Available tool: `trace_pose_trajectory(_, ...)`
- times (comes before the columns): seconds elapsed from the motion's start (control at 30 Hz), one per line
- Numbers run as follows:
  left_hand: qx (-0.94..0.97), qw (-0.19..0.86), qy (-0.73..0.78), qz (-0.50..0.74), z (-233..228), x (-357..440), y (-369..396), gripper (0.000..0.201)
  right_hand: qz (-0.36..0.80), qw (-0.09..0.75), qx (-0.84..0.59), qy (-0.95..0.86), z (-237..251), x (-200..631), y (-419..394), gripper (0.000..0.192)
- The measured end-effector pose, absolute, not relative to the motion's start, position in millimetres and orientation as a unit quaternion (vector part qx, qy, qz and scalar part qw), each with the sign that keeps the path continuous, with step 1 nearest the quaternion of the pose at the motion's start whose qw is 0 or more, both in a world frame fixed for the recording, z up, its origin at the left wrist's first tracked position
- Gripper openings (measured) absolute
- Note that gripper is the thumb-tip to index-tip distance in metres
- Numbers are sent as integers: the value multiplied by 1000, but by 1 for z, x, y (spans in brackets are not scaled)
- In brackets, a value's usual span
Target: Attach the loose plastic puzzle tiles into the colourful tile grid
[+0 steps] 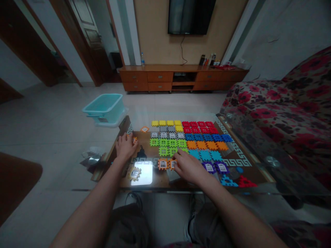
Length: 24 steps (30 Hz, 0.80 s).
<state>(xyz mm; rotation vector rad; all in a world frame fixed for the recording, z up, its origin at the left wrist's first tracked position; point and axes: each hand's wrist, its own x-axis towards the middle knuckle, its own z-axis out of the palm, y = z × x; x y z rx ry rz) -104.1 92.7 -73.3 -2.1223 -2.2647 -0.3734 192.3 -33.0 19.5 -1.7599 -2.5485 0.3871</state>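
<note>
My right hand (pixel 188 166) has its fingers curled over an orange window tile (pixel 173 164), which sits right beside another orange window tile (pixel 162 164). At the table's left side, my left hand (pixel 126 147) has its fingers bent around an orange tile (pixel 134 140), mostly covered by the hand. A loose orange window tile (pixel 144 129) lies beyond it. Closer to me is a yellowish window tile (pixel 134 173), lying over a bright reflection. Green window tiles (pixel 163 143) stand in rows beyond my right hand, with light blue tiles (pixel 204 155) to their right.
Yellow (pixel 162 123), grey (pixel 163 135), red (pixel 198 130), dark blue (pixel 207 137) and plain orange tiles (pixel 201 145) fill the glass table's far half. Purple window tiles (pixel 221 167) and triangles (pixel 246 181) lie near right. A teal bin (pixel 104 109) stands left; a flowered sofa (pixel 261 100) right.
</note>
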Motion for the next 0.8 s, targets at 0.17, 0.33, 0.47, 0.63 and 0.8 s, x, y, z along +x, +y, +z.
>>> trace_pose_trajectory(0.17,-702,17,-705,-105,-74,-105,92,48,130,20,-532,-836,14,180,-40,19)
trace_pose_trajectory(0.33,-724,52,-680,-105,-67,-105,87,41,147,49,-488,-859,13,166,-52,24)
trace_pose_trajectory(0.47,-723,39,-677,-132,-63,-106,85,38,166,43,-453,-875,14,156,-64,20)
trace_pose_trajectory(0.63,-713,12,-674,-195,-61,-106,85,36,165,56,-431,-885,6,148,-71,17)
trace_pose_trajectory(0.8,-692,-17,-678,-246,-58,-108,83,41,149,54,-424,-892,5,145,-74,15)
